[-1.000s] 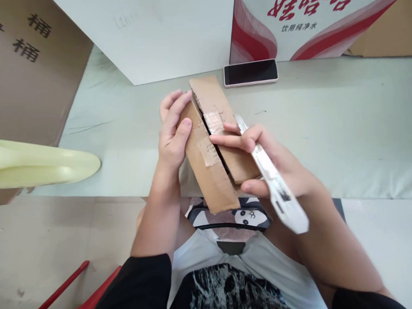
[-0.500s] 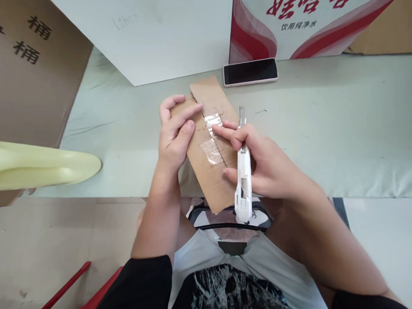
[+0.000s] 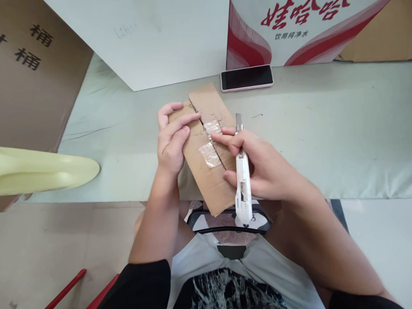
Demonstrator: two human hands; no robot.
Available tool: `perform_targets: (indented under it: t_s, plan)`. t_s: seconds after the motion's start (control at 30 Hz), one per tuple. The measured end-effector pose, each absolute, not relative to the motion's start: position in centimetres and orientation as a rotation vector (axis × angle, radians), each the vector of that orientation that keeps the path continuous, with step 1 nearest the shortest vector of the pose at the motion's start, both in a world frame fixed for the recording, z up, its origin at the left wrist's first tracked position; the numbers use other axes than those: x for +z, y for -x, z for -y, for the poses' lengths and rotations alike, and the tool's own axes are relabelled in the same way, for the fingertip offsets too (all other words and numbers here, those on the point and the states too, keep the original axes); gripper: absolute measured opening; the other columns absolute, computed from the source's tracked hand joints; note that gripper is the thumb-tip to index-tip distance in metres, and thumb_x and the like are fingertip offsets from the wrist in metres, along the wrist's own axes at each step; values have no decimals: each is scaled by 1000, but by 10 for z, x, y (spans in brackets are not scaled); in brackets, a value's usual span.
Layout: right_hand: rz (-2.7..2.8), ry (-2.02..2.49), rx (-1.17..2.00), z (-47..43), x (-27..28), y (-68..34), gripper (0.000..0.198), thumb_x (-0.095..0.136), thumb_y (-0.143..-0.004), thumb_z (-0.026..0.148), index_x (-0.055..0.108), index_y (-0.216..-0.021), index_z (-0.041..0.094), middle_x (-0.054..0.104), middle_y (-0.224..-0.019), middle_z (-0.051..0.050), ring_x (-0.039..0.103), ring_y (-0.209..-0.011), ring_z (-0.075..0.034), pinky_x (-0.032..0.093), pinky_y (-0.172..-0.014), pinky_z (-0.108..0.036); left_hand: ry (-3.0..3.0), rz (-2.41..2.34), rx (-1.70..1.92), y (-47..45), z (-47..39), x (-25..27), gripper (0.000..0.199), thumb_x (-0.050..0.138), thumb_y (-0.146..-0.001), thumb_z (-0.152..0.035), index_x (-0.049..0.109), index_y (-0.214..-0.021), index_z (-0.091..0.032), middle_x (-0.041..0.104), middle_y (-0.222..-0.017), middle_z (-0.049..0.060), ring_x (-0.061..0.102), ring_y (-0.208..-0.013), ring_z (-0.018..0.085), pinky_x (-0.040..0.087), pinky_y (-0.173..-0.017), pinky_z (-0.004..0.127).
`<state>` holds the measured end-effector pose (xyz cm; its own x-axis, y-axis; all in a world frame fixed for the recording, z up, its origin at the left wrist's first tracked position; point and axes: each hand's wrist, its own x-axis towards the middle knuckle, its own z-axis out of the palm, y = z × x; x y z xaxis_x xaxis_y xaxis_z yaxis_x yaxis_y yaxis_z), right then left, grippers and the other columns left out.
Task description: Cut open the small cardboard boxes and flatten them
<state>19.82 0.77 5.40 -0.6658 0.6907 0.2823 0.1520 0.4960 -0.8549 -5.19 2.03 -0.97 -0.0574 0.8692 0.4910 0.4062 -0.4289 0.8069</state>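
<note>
"What are the fingers doing?"

"The left hand [image 3: 172,142] is curled on the upper left part of a small cardboard box [image 3: 208,190], thumb and forefinger laid over its top. The right hand [image 3: 259,163] grips a white utility knife [image 3: 243,183] among its fingers, and a fingertip is on the upper patch of clear tape [image 3: 213,127]."

"Is the blade touching the cardboard?"

"The blade [image 3: 238,121] is out, pointing away from the person, at the box's right side; whether it touches, one cannot tell."

"And the box itself?"

"It lies slantwise between the hands, at the near edge of the cloth-covered table [image 3: 328,131], its lower corner reaching past that edge in view. A narrow seam runs along the top, with a second tape patch [image 3: 210,155] just beside it."

"Farther out?"

"A smartphone [image 3: 247,78] lies beyond the box, just before a drinking-water carton [image 3: 288,22] printed in red. A plain white box face [image 3: 162,40] adjoins that on the left. A large brown carton [image 3: 32,85] stands at far left, behind a pale yellow object [image 3: 39,169]."
</note>
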Motion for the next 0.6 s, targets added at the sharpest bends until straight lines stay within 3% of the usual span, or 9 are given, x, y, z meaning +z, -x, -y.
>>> perform_targets:
  t_s: [0.17, 0.33, 0.6]
  plan:
    - [2152, 679, 1108, -9, 57, -198, 30, 71, -87, 30, 41, -93, 27, 72, -134, -15, 58, -144, -36, 53, -109, -55, -1777, -1361, 1481, 49, -18, -4, 39, 60, -95, -65, 81, -111, -37, 54, -140, 5, 52, -142, 32, 42, -128, 52]
    - [2137, 670, 1127, -8, 56, -197, 29, 69, -88, 31, 41, -93, 27, 74, -127, -13, 55, -146, -35, 52, -111, -56, -1764, -1376, 1464, 50, -19, -5, 43, 59, -94, -69, 80, -109, -34, 52, -142, 5, 50, -145, 34, 36, -131, 52]
    - [2119, 650, 1142, -9, 55, -197, 32, 72, -88, 31, 41, -93, 28, 74, -128, -12, 55, -147, -33, 51, -112, -56, -1762, -1398, 1460, 49, -19, -5, 42, 59, -94, -68, 80, -108, -34, 53, -141, 5, 50, -144, 34, 38, -130, 52]
